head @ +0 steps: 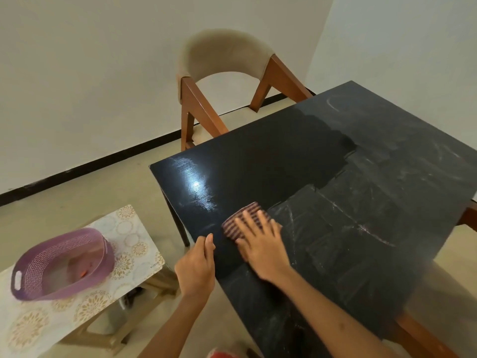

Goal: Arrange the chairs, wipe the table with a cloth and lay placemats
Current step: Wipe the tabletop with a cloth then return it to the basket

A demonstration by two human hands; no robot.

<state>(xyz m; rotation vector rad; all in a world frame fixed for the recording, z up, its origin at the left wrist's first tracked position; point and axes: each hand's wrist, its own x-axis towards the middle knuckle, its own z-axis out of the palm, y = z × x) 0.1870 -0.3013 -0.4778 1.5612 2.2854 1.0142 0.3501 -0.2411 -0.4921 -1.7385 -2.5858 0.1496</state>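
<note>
Far left: purple basket, standing on a patterned placemat that lies over a low wooden stool; right end of the placemat reaching past the basket, toward the black surface. Between stool and surface, a narrow strip of beige floor, open up to the black skirting at the wall.

Next, left hand at the near left edge of the surface, thumb on top, the other fingers bent down over the edge and hidden; gripping the edge, as far as can be seen.

Just right of it, striped cloth flat on the surface, near the left front corner. Right hand on the cloth, fingers straight and spread, palm pressing down; blurred a little. Both hands near each other, not touching.

Left part of the surface dark and shiny, with one bright reflection. Right part dull, with pale streaks and dust marks, wide and free up to the far right edge.

Behind the far edge, one chair with beige curved back and brown wooden legs, pushed close to the surface, white wall behind. At the right edge, only a piece of brown wood visible, below the surface.
</note>
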